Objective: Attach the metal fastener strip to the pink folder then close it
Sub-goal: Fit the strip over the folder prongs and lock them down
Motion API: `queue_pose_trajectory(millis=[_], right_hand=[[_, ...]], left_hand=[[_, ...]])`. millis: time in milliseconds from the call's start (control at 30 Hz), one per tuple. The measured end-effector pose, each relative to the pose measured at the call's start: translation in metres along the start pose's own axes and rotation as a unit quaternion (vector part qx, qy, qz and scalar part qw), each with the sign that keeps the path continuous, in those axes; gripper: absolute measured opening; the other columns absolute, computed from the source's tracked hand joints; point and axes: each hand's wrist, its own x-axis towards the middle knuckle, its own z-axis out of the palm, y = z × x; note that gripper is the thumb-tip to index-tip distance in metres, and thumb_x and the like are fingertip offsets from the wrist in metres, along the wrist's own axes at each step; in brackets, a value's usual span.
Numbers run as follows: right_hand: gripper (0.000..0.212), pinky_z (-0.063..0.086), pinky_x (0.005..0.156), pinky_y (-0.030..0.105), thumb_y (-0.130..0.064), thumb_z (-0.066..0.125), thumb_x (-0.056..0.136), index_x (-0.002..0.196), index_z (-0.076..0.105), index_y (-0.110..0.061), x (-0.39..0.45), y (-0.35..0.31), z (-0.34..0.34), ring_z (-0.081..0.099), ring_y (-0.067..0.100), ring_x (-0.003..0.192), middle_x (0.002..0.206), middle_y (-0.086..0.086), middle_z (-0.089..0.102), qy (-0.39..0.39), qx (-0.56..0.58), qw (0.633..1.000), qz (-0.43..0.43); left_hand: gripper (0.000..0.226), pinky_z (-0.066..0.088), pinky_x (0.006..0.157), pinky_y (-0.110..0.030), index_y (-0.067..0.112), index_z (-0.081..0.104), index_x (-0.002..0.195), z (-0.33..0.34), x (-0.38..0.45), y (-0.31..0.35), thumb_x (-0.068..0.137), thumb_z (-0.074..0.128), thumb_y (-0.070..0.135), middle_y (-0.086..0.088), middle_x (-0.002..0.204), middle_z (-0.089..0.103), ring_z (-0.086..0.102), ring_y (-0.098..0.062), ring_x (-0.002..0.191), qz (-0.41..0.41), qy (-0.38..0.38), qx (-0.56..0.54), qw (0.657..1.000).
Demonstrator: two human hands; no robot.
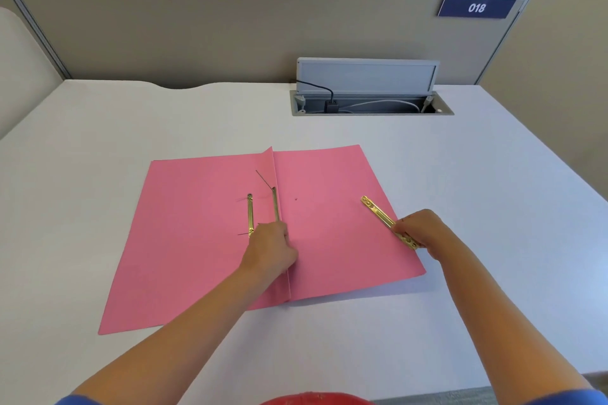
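Seen from the head camera: pink folder [210,240] lying open and flat on the white surface [493,207], two brass prongs [250,214] near its centre fold. Left hand [271,246] closed on the prongs' near end at the fold. Right hand [424,230] pinching the metal fastener strip [378,214] at the folder's right edge.

1. Left hand [269,248] — arm reaching forward, fingers curled down, grip pinched closed at the fingertips.
2. Right hand [422,232] — knuckles up, fingers folded in a closed grip.
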Motion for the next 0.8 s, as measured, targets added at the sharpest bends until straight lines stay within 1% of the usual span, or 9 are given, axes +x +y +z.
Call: queue_pose_trajectory(millis=[100, 167, 267, 333, 433, 500, 633, 700, 800], right_hand=[[0.021, 0.026, 0.050, 0.024, -0.005, 0.061, 0.076, 0.063, 0.044, -0.006, -0.004, 0.013, -0.010, 0.037, 0.019, 0.054, 0.060, 0.007, 0.039, 0.004, -0.040, 0.999, 0.019], [0.026, 0.025, 0.051, 0.025, -0.004, 0.058, 0.076, 0.058, 0.040, -0.008, -0.007, 0.020, -0.013, 0.036, 0.020, 0.053, 0.059, 0.007, 0.037, 0.000, -0.063, 0.998, 0.029], [0.029, 0.024, 0.052, 0.025, -0.003, 0.055, 0.077, 0.055, 0.037, -0.008, -0.010, 0.021, -0.014, 0.036, 0.021, 0.058, 0.058, 0.007, 0.036, 0.017, -0.103, 0.994, 0.020], [0.023, 0.027, 0.053, 0.026, -0.005, 0.054, 0.077, 0.057, 0.043, -0.006, -0.014, 0.013, -0.013, 0.040, 0.024, 0.062, 0.061, 0.009, 0.041, 0.035, -0.125, 0.991, -0.003], [0.012, 0.035, 0.059, 0.028, -0.008, 0.058, 0.078, 0.066, 0.058, -0.006, -0.022, -0.005, -0.006, 0.045, 0.025, 0.065, 0.065, 0.010, 0.049, 0.035, -0.071, 0.995, -0.061], [0.012, 0.038, 0.058, 0.025, -0.008, 0.062, 0.079, 0.067, 0.063, -0.008, -0.028, -0.019, 0.001, 0.047, 0.019, 0.062, 0.064, 0.005, 0.053, 0.010, -0.010, 0.995, -0.097], [0.012, 0.039, 0.053, 0.023, -0.008, 0.067, 0.080, 0.070, 0.065, -0.013, -0.039, -0.045, 0.022, 0.048, 0.012, 0.062, 0.068, 0.000, 0.057, -0.059, 0.047, 0.988, -0.137], [0.011, 0.042, 0.056, 0.023, -0.008, 0.067, 0.081, 0.071, 0.065, -0.014, -0.041, -0.056, 0.034, 0.050, 0.013, 0.064, 0.070, 0.000, 0.058, -0.083, 0.062, 0.984, -0.146], [0.012, 0.041, 0.056, 0.023, -0.007, 0.066, 0.082, 0.072, 0.064, -0.013, -0.045, -0.069, 0.049, 0.048, 0.012, 0.063, 0.068, 0.000, 0.056, -0.107, 0.091, 0.978, -0.155]], left_hand=[[0.020, 0.038, 0.054, -0.025, 0.018, 0.041, 0.057, 0.011, -0.014, 0.004, 0.065, 0.051, 0.003, -0.006, 0.067, 0.054, 0.050, -0.026, 0.065, 0.024, -0.017, -0.004, 1.000], [0.017, 0.036, 0.055, -0.026, 0.016, 0.043, 0.059, 0.017, -0.022, 0.006, 0.067, 0.050, 0.004, -0.007, 0.070, 0.055, 0.050, -0.026, 0.068, 0.034, -0.026, -0.003, 0.999], [0.010, 0.044, 0.063, -0.030, 0.016, 0.048, 0.066, 0.017, -0.029, 0.008, 0.068, 0.052, 0.007, -0.010, 0.080, 0.064, 0.056, -0.028, 0.077, 0.043, -0.043, 0.006, 0.998], [0.011, 0.046, 0.065, -0.030, 0.019, 0.049, 0.063, 0.009, -0.031, 0.012, 0.069, 0.057, 0.015, -0.003, 0.079, 0.065, 0.058, -0.025, 0.078, 0.037, -0.058, 0.013, 0.998], [0.020, 0.048, 0.060, -0.028, 0.023, 0.050, 0.059, -0.016, -0.026, 0.021, 0.068, 0.066, 0.031, 0.004, 0.065, 0.060, 0.062, -0.020, 0.062, 0.014, -0.078, -0.022, 0.997], [0.022, 0.045, 0.051, -0.024, 0.020, 0.052, 0.060, -0.036, -0.019, 0.026, 0.071, 0.068, 0.031, 0.003, 0.059, 0.061, 0.059, -0.015, 0.046, 0.009, -0.082, -0.087, 0.993], [0.019, 0.041, 0.046, -0.022, 0.016, 0.056, 0.062, -0.070, -0.002, 0.027, 0.077, 0.066, 0.021, 0.001, 0.055, 0.063, 0.055, -0.008, 0.037, 0.006, -0.016, -0.192, 0.981], [0.014, 0.044, 0.047, -0.023, 0.015, 0.058, 0.066, -0.078, 0.006, 0.022, 0.079, 0.063, 0.015, -0.001, 0.060, 0.063, 0.056, -0.008, 0.041, -0.002, 0.033, -0.223, 0.974], [0.006, 0.046, 0.051, -0.027, 0.012, 0.058, 0.078, -0.078, 0.018, 0.012, 0.081, 0.058, 0.007, -0.004, 0.070, 0.060, 0.057, -0.016, 0.055, -0.026, 0.077, -0.272, 0.959]])
